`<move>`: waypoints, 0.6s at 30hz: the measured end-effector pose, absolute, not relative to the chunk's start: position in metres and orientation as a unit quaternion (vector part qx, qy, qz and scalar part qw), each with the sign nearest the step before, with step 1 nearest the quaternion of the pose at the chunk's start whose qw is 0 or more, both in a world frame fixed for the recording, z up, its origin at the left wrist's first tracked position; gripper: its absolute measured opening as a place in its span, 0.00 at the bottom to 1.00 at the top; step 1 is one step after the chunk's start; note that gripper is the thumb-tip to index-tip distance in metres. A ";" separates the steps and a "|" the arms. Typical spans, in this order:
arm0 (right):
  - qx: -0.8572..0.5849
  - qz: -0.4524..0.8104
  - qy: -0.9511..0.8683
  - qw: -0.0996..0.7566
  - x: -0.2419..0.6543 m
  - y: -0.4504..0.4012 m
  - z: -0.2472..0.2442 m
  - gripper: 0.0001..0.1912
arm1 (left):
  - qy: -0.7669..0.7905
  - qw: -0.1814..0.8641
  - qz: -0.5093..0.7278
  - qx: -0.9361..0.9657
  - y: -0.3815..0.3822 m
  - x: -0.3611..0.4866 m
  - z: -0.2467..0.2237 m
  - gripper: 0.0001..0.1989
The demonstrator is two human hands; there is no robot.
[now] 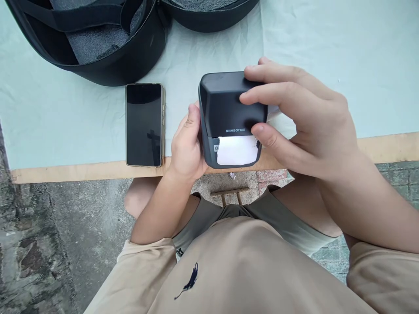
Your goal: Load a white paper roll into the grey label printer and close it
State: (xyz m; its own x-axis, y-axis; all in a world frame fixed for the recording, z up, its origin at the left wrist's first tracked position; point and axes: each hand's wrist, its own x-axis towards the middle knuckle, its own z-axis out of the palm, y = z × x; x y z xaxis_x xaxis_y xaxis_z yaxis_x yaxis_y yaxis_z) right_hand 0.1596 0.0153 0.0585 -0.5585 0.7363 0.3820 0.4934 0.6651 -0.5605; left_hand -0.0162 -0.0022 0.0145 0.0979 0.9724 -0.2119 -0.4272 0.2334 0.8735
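Label printer [222,109]: the landmark; black, marked NIIMBOT, above the front edge of the bench [81,172], between the two hands. Whether its base touches the bench cannot be told.

Paper label [237,150]: white, uneven at its edges, at the front of the label printer, just below the printed name.

Left hand [188,148]: at the left side of the label printer, its grip clamped on the casing, the thumb up along the side.

Right hand [314,117]: reaches over from the right of the label printer; its grip is apart, two fingertips at the top cover and the thumb near the cover's lower right corner. How firmly it presses cannot be told.

In the way: the right hand hides part of the label printer's right side and most of a whitish piece [273,112] just beside it; the left hand lies between the label printer and the smartphone.

Smartphone [144,126]: left of the label printer, screen up and dark, its near end over the bench's wooden edge.

Zippered case [137,56]: black, open, beyond and left of the label printer, with grey foam inside.

Cloth [327,43]: pale, spread over the bench around the label printer.
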 end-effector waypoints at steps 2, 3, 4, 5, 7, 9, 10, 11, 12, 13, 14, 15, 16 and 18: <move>-0.355 0.194 -0.863 0.302 0.160 0.015 0.058 0.17 | 0.426 0.661 0.525 0.327 -0.003 -0.017 0.015 0.29; -0.355 0.192 -0.865 0.299 0.160 0.014 0.059 0.18 | 0.428 0.659 0.526 0.327 -0.003 -0.018 0.015 0.29; -0.356 0.191 -0.866 0.295 0.160 0.014 0.059 0.18 | 0.428 0.658 0.527 0.326 -0.003 -0.018 0.015 0.29; -0.359 0.190 -0.866 0.291 0.160 0.013 0.060 0.18 | 0.428 0.657 0.529 0.325 -0.003 -0.018 0.014 0.28; -0.360 0.190 -0.868 0.283 0.160 0.012 0.062 0.19 | 0.429 0.654 0.534 0.321 -0.003 -0.017 0.014 0.28; -0.361 0.195 -0.871 0.270 0.160 0.012 0.065 0.21 | 0.430 0.653 0.538 0.315 -0.003 -0.016 0.014 0.26; -0.364 0.198 -0.871 0.263 0.160 0.012 0.066 0.21 | 0.430 0.655 0.538 0.311 -0.002 -0.016 0.015 0.25; -0.367 0.199 -0.871 0.259 0.160 0.012 0.068 0.22 | 0.429 0.660 0.535 0.307 -0.002 -0.016 0.015 0.24; -0.372 0.199 -0.869 0.259 0.160 0.012 0.069 0.22 | 0.429 0.665 0.530 0.303 -0.001 -0.016 0.016 0.23; -0.378 0.196 -0.866 0.262 0.159 0.012 0.070 0.22 | 0.427 0.668 0.529 0.301 -0.001 -0.016 0.016 0.22; -0.384 0.190 -0.862 0.269 0.159 0.012 0.071 0.22 | 0.424 0.668 0.533 0.301 -0.001 -0.017 0.017 0.21; -0.394 0.179 -0.857 0.279 0.158 0.011 0.073 0.20 | 0.418 0.664 0.540 0.303 -0.001 -0.018 0.017 0.20; -0.407 0.164 -0.851 0.289 0.156 0.011 0.074 0.19 | 0.410 0.660 0.550 0.306 -0.001 -0.019 0.016 0.20; -0.443 0.126 -0.833 0.307 0.152 0.009 0.080 0.17 | 0.383 0.660 0.564 0.315 -0.002 -0.021 0.016 0.19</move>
State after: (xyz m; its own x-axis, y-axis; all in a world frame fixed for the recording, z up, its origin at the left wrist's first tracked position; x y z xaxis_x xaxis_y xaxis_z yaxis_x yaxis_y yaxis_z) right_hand 0.1523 0.0094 0.0796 -0.4181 0.8155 0.4001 0.6609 0.5753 -0.4819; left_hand -0.0213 -0.0016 0.0159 0.0706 0.9862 -0.1497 -0.5036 0.1648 0.8481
